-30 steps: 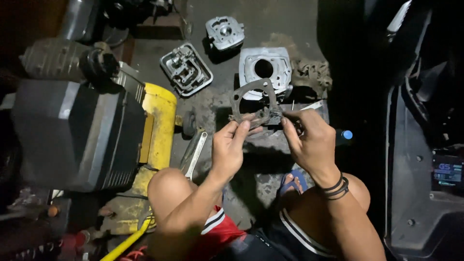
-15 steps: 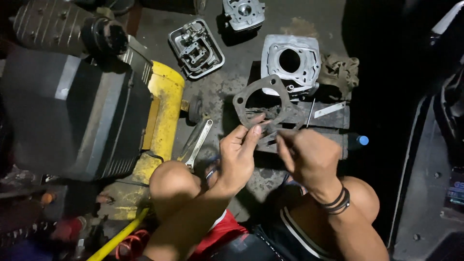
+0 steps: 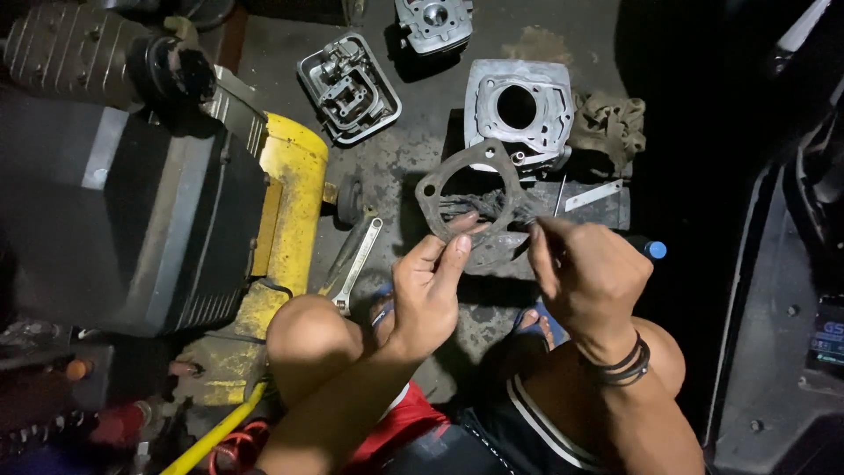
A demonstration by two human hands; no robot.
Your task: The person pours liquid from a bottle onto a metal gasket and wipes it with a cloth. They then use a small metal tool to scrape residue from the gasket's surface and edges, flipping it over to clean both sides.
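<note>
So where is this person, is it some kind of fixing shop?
Probably a small engine repair spot, with work done on the floor. The left hand holds a flat gasket, a metal engine cylinder sits on the greasy ground, and a wrench lies nearby.

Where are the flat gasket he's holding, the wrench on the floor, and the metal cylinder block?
gasket (image 3: 428, 189), head view, left side of its ring
wrench (image 3: 359, 261), head view, middle of its shaft
cylinder block (image 3: 482, 97), head view, left top face beside the bore
</note>
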